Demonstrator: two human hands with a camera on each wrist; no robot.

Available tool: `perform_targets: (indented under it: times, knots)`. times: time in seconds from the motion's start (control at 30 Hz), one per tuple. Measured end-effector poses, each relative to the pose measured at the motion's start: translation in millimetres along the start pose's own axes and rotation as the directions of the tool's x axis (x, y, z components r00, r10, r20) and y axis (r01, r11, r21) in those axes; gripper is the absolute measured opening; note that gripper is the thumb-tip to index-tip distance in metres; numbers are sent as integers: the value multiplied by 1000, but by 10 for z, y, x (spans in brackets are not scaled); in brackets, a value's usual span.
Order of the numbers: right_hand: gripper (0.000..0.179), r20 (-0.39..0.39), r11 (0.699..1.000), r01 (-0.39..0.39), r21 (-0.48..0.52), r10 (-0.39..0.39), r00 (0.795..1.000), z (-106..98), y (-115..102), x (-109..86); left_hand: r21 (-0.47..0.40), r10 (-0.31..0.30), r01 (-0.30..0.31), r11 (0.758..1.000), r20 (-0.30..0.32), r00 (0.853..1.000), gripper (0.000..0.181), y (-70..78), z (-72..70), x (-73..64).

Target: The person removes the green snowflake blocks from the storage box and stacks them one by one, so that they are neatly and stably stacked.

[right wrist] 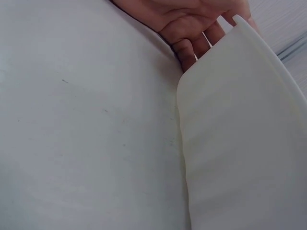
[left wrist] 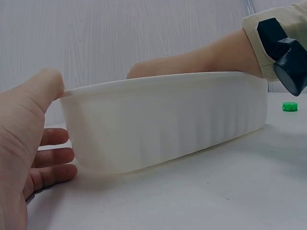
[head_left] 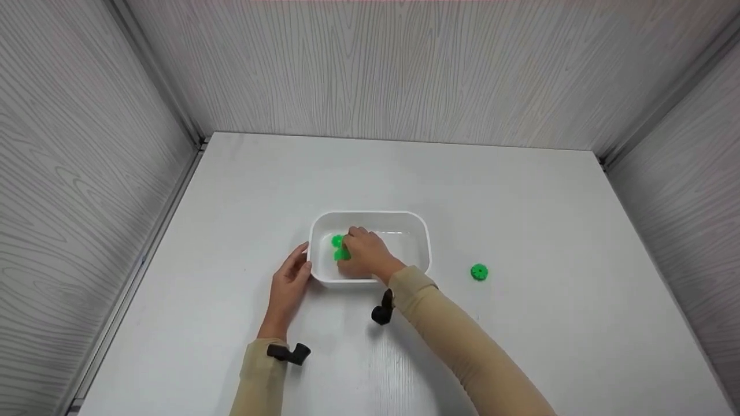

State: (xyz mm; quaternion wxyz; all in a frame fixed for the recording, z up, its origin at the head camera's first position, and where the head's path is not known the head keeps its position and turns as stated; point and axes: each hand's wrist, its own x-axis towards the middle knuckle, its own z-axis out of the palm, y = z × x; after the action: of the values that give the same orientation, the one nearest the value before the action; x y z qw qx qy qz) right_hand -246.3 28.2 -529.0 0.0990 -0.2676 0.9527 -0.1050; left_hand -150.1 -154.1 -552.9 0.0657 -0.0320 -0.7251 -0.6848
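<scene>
A white rectangular plastic tub [head_left: 370, 282] stands on the table. My left hand [head_left: 289, 289] is at its left end, thumb touching the rim and fingers against the outer wall in the left wrist view. My right hand [head_left: 365, 252] reaches over the near rim into the tub, its fingers curled. Between its thumb and fingers shows a small green disc [head_left: 341, 253], partly hidden by the hand. Another green disc [head_left: 336, 240] lies just beyond it, at the tub's left side. The right wrist view shows the tub's outer wall [right wrist: 240, 129] and left fingers [right wrist: 184, 50].
One green notched disc [head_left: 479, 272] with a hole in its middle lies on the white table [head_left: 549, 231], to the right of the tub. Grey wood-grain panels [head_left: 376, 75] close off the back and both sides. Black wrist cameras [head_left: 289, 353] sit on both sleeves.
</scene>
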Motion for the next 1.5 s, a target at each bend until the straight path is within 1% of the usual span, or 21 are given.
perform_targets:
  times: [0.2,0.33,0.53,0.67,0.9,1.03,1.17,1.3,1.5]
  knots:
    - [37,-47,1000,25,18,-24,999,-43,42,-51,7,13,-13,1000,3,1000,44,-2,15,7]
    - [36,-93,998,63,26,-60,994,-50,67,-77,5,3,-3,1000,-6,1000,44,6,11,-2]
    - [35,-188,988,145,49,-134,973,-81,116,-128,25,-15,16,1000,-27,1000,44,16,16,0]
    - [34,-226,984,173,44,-159,961,-97,171,-165,32,-16,17,999,-31,999,43,24,15,-5]
    - [30,-309,974,203,104,-163,937,-99,292,-266,32,-18,19,999,-29,999,43,22,19,-2]
    - [29,-346,968,222,120,-169,923,-120,347,-326,35,-12,13,999,-27,1000,43,18,19,3]
    - [27,-395,959,251,130,-182,900,-161,389,-378,36,-26,27,999,-24,999,43,14,19,6]
    - [26,-449,952,282,123,-200,871,-181,423,-426,33,-37,37,999,-20,999,43,8,16,7]
    - [23,-547,933,342,110,-230,805,-155,462,-480,27,-9,10,1000,-15,1000,43,-2,2,3]
